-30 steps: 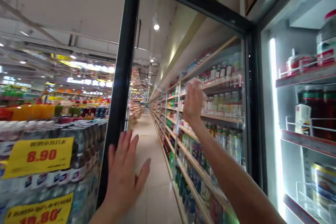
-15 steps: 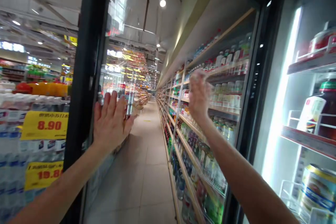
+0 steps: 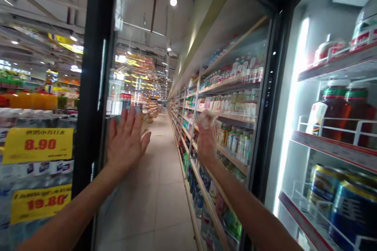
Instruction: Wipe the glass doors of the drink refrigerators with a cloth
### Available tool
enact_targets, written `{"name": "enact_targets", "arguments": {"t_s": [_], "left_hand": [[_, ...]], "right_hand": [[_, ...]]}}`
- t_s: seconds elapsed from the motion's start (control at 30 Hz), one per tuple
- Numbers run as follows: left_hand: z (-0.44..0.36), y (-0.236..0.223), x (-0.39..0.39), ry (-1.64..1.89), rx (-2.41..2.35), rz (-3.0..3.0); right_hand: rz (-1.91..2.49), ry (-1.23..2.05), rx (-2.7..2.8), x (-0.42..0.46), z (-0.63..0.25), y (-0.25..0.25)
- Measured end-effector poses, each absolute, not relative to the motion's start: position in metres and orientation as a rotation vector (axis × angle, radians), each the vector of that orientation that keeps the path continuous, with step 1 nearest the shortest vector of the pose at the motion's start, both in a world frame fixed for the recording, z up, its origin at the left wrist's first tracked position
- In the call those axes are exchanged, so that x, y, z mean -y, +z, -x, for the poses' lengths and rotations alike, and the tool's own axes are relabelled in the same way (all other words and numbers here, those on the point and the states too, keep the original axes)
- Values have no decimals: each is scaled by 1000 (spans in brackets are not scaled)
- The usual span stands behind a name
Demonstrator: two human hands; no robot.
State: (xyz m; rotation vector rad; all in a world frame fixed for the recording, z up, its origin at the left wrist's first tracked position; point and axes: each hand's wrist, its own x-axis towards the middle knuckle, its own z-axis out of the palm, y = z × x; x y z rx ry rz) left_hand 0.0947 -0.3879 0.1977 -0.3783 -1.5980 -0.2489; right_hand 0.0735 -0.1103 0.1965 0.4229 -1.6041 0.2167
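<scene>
- Black framing runs round the door (image 3: 94,86), which stands upright, its long axis up and down, its top edge sloping down to the right in the view.
- White or pale, the cloth (image 3: 208,117) is bunched and creased at the upper part of the right hand (image 3: 206,147), on the door's glass side; blur hides its long axis.
- The door's glass (image 3: 159,164) is clear with faint hazy glare near its upper left; shelves (image 3: 224,82) of bottles show in it.
- Right hand: raised, fingers upward and closed on the cloth; how tightly they bend is too blurred to tell.
- Left hand (image 3: 125,141): open, fingers (image 3: 129,121) up and slightly apart, thumb out, holding nothing, seemingly flat on the glass just beside the door's left upright.
- Since the earlier frame, the right hand and cloth have moved lower against the door; the left hand keeps about the same place.
- Right of the door, a lit fridge (image 3: 332,141) holds bottles and cans; left of it are yellow price signs (image 3: 38,145) and stacked bottles (image 3: 38,182).
</scene>
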Motion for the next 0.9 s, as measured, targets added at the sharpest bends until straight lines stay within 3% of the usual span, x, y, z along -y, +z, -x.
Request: {"name": "enact_targets", "arguments": {"t_s": [0.1,0.27,0.43,0.67,0.9], "left_hand": [[-97,192,388,-208,1612,378],[-104,193,385,-200,1645,366],[-104,186,383,-194,1640,353],[-101,171,377,-208,1662,337],[-101,168,379,-263,1695,356]], "right_hand": [[-395,120,1550,118,-80,182],[67,452,1422,68,-72,204],[-409,188,1595,124,-71,178],[38,564,1327,63,-71,179],[-456,429,1431,155,-89,143]]}}
